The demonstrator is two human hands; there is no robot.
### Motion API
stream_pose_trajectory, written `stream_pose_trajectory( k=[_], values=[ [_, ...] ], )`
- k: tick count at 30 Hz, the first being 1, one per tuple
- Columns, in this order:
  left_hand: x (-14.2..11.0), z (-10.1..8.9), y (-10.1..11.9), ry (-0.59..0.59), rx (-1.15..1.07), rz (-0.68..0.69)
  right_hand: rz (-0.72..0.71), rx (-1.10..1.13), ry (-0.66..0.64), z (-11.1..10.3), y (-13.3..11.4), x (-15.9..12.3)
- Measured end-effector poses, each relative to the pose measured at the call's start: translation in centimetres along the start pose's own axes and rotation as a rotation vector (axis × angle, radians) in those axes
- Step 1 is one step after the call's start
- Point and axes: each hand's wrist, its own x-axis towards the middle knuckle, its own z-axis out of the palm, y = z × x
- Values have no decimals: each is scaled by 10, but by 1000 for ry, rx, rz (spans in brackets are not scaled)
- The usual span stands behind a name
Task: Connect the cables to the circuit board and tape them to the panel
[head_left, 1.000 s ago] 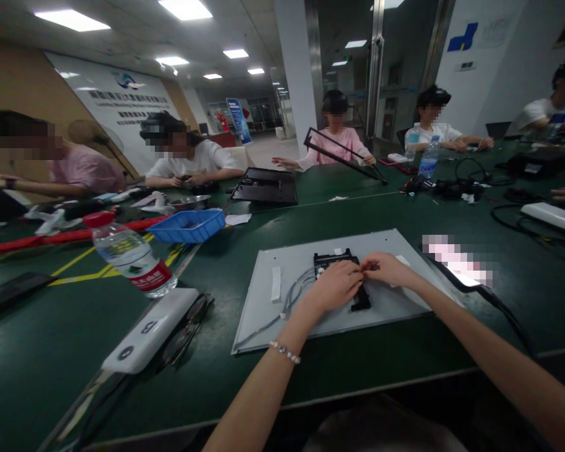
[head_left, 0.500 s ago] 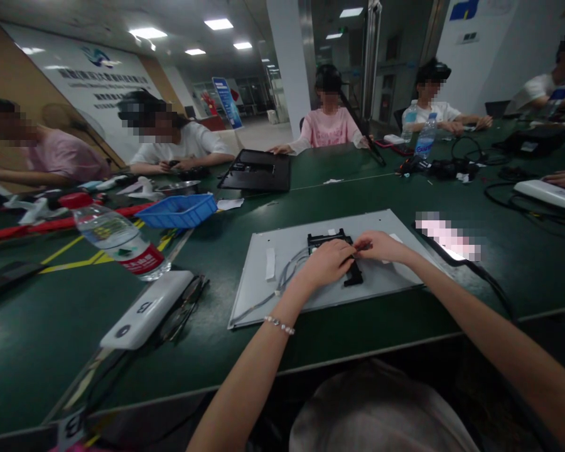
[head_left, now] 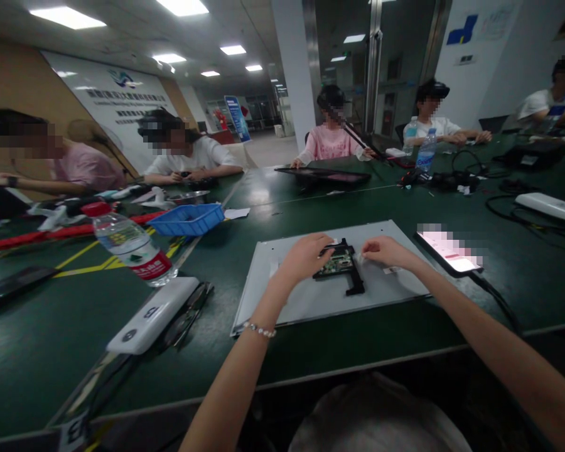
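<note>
A flat grey panel lies on the table in front of me. On its middle sits a black bracket with a green circuit board inside it. My left hand is over the bracket's left side, fingers stretched out and thumb apart, covering part of the board's edge. Just right of the bracket, my right hand has its fingertips pinched together low over the panel. Whatever they hold, if anything, is too small to make out. The grey cables on the panel are mostly hidden by my left hand and forearm.
A lit phone with a cable lies right of the panel. To the left are a white power bank, glasses, a water bottle and a blue tray. Across the table, a person holds a dark panel.
My hands have moved apart: the left one went leftward, uncovering the circuit board, and the right one shifted slightly right. The person opposite has tilted and moved the dark panel to the right.
</note>
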Motion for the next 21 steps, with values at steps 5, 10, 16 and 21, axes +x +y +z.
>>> stream_pose_trajectory(
  k=[5,10,16,21],
  values=[
    [-42,-22,-51,-29,59,-259,100,-156,78,-14,8,-1],
    [-83,-6,-95,-2,67,-390,92,-267,109,-17,8,-5],
    [-96,11,-114,50,-52,-395,22,-345,154,-16,4,-7],
    [-96,8,-112,16,-216,-458,-14,-372,139,-13,-1,-7]
  ],
)
